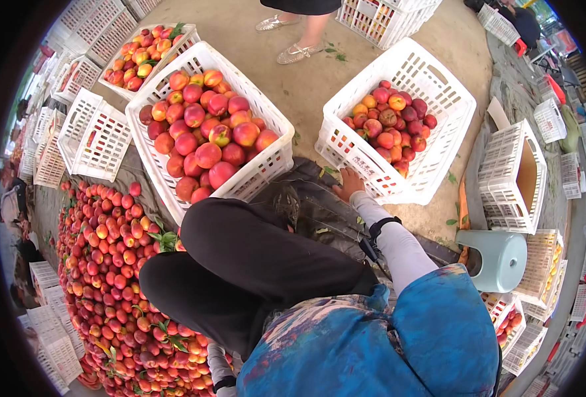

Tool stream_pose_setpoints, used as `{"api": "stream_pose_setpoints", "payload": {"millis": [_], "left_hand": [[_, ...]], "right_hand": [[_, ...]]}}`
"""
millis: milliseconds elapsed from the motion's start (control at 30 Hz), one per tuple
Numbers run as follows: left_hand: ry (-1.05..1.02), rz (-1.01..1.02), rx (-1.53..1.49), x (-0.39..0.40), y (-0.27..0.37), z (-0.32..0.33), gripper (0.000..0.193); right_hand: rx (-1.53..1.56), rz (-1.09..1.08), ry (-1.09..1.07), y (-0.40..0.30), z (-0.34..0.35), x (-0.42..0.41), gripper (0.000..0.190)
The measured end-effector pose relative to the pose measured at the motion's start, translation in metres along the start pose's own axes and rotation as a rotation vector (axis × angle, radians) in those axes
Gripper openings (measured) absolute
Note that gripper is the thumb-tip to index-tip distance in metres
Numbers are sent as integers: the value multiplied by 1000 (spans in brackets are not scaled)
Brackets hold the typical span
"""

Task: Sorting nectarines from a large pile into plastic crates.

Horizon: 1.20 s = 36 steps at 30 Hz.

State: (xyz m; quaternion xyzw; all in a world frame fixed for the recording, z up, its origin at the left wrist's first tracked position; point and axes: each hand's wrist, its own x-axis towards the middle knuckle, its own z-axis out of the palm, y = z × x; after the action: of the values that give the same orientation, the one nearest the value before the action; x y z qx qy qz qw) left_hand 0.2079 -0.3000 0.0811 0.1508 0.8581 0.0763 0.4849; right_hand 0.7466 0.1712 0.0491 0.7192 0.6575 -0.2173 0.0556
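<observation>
My right hand (350, 184), in a pale sleeve with a black wrist strap, is at the near lower corner of a white plastic crate (449, 106). Its thumb stands apart from the fingers and nothing shows in its grasp; whether it touches the crate wall is unclear. Small nectarines (392, 124) partly fill that crate, which bears writing. Of my left arm, only the sleeve (218, 364) shows beside my leg; the hand itself is hidden. A large heap of nectarines (119, 278) lies to my left. Before my knees, another white crate (253, 181) holds larger nectarines (208, 131).
A person's feet in woven shoes (300, 53) stand beyond the crates. At right are a pale blue plastic stool (501, 260) and a white crate (508, 183) on its side. More crates (94, 134) stand at left. Dark sheeting (322, 213) covers the ground by my foot.
</observation>
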Motion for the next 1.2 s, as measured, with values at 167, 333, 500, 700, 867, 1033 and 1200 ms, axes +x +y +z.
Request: {"api": "stream_pose_setpoints", "payload": {"millis": [167,333,500,700,867,1033,1200], "left_hand": [[-7,-28,20,-10,-19,0,27],[-6,-38,28,-8,-12,3,26],[-4,-41,22,-5,-5,7,25],[-63,26,44,13,19,18,24],[-90,193,110,27,26,26,24],[54,743,756,51,14,51,23],[198,719,446,60,44,89,22]], "right_hand": [[-7,-11,87,13,19,-5,70],[50,155,-64,27,37,-8,71],[-7,240,-343,47,52,-13,75],[43,183,-276,34,30,-25,75],[658,-414,-48,-48,-76,-49,49],[959,-717,231,-145,-218,-108,33],[809,-1057,284,-231,-258,-170,35]]}}
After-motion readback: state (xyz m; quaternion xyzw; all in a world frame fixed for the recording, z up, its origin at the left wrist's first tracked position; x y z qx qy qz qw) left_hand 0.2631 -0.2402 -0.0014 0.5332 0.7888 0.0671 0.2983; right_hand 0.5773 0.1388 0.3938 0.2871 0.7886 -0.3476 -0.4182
